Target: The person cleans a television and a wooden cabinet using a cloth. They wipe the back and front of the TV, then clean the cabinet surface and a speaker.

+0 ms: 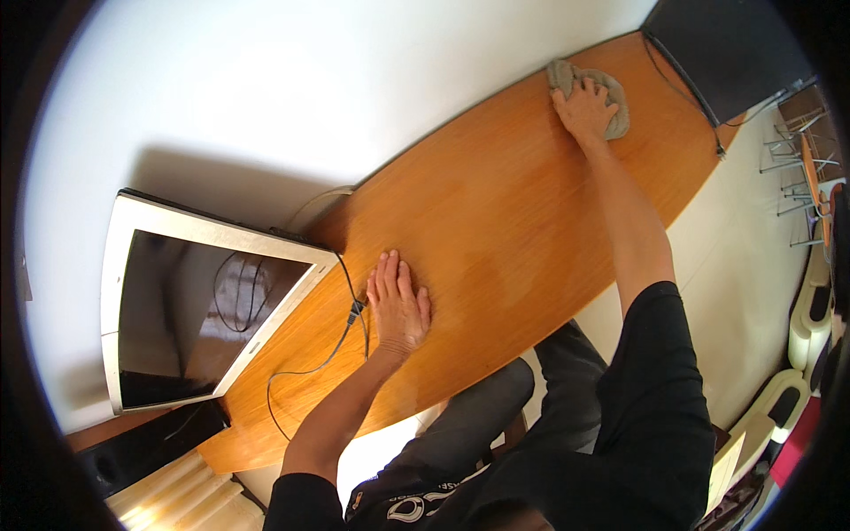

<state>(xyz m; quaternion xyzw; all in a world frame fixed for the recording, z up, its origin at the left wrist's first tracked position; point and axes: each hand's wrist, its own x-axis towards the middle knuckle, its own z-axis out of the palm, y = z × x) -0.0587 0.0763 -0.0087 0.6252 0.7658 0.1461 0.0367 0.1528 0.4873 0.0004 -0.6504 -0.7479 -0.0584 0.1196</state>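
My right hand (586,111) is spread over a crumpled grey-green cloth (620,106), pressing it onto the wooden tabletop (505,219) close to the wall. Part of the cloth is hidden under the palm and fingers. Flat on the same tabletop, nearer its left part, rests my left hand (398,305) with the thumb apart and nothing held. A black power cable (317,364) with a connector runs beside the left hand. Slightly darker, damp-looking patches show on the wood between the hands.
A silver-framed flat screen (199,318) stands left against the white wall (265,86). A long black box (159,445) sits below it. A large black panel (730,53) with hanging cables occupies the far right end. Metal-legged furniture (807,166) and cream armrests (783,391) lie beyond the floor.
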